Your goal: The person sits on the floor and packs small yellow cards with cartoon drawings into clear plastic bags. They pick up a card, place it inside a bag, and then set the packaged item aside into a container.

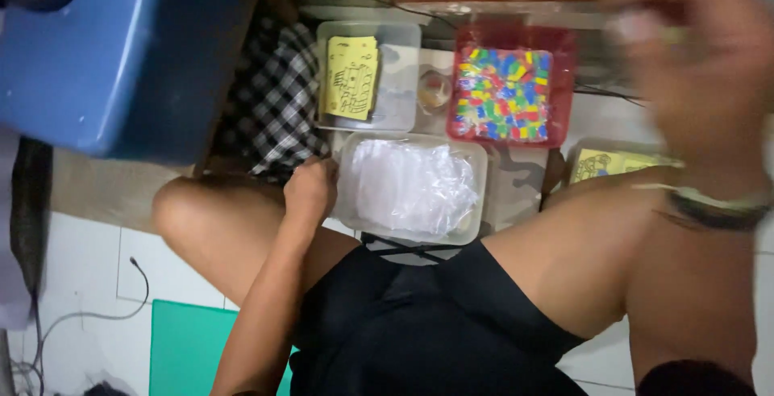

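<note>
My left hand (310,188) is curled into a loose fist at the left rim of a clear plastic tub (476,194) filled with crumpled clear plastic bags (411,186); whether it grips anything I cannot tell. My right hand (697,65) is raised close to the camera at the right and is motion-blurred, with a band on its wrist; something pale shows near its fingers. A red tray (564,81) of small multicoloured pieces lies beyond the tub. A second clear tub (403,41) holds a yellow card (352,77).
I sit cross-legged on a white tiled floor. A large blue plastic bin (121,49) stands at the upper left, with checked cloth (270,106) beside it. Another yellow card (609,162) lies at the right. A green mat (185,348) and cables lie at the lower left.
</note>
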